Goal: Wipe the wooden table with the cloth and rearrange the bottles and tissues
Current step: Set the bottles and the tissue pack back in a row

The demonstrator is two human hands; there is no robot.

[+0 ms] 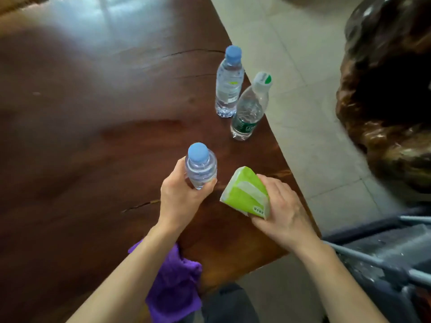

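Right now the left hand [180, 197] is wrapped around a small clear water bottle with a blue cap [200, 165], thumb on one side and fingers curled round the other, holding it upright; whether its base touches the wood cannot be told from this angle. Just to the right of it, the right hand [282, 206] is clamped on a green and white tissue pack [247, 192], gripped at its near end with the far end tilted up and away from the palm. The two hands are close side by side but not touching, each closed on its own thing

Beyond the hands, farther out on the wooden table [93, 113], two more bottles stand upright near the right-hand edge: a second blue-capped bottle [228, 82] and, just beside it and nearer to the right hand, a bottle with a white cap and green label [250, 108]. These two look to be touching or almost so, and both are well apart from the held bottle

Under the left forearm, at the near edge of the table, a purple cloth [175, 283] lies bunched up, partly hanging over the rim. Neither hand touches it

Right of the right hand, past the table's edge, pale floor tiles [303, 89] show, and beyond them a dark, knotty carved wooden piece [384, 89]
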